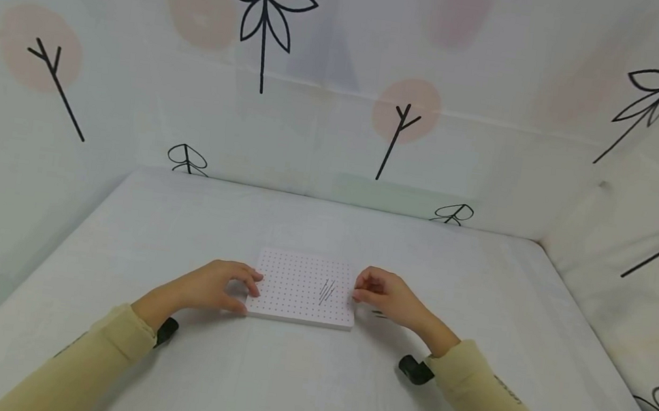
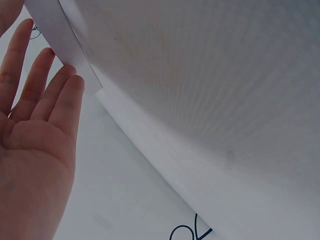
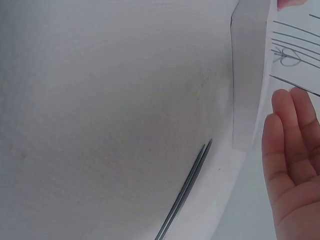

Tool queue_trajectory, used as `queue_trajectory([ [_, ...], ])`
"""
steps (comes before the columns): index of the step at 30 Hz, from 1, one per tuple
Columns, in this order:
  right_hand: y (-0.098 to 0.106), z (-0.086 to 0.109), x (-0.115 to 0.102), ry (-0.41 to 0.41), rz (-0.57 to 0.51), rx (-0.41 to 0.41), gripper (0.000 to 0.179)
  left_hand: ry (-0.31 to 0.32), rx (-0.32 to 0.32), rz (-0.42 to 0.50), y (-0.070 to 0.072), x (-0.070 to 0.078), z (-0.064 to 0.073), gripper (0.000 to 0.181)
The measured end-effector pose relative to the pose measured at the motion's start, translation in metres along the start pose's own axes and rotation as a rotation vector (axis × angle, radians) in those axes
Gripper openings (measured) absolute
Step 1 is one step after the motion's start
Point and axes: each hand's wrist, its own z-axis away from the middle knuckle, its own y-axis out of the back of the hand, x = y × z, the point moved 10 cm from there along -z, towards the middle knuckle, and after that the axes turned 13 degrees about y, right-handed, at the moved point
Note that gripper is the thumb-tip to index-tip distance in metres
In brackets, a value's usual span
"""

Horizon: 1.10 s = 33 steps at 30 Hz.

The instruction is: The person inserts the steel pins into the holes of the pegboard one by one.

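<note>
A white pegboard (image 1: 288, 289) with a grid of small holes lies flat on the table. Several thin dark needles (image 1: 326, 292) stand slanting in its right half. My left hand (image 1: 211, 285) rests at the board's left edge, its fingers spread and fingertips on the rim. Over by the right edge, my right hand (image 1: 386, 296) has thumb and fingers drawn together, pinching another needle (image 3: 295, 85); its pointed end shows beside the fingertips in the right wrist view. The thumb is hidden there.
Two loose needles (image 3: 185, 192) lie side by side on the table, right of the board and partly under my right hand in the head view. White cloth covers the table (image 1: 283, 378). Patterned cloth walls (image 1: 313, 135) rise behind and at both sides.
</note>
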Motion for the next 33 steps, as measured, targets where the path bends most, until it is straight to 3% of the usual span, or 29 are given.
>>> queue_trajectory([
  [33,-0.027,-0.012,-0.005,0.021,-0.049,-0.038,0.01,-0.011,0.0,0.007,0.001,0.002,0.001,0.023],
])
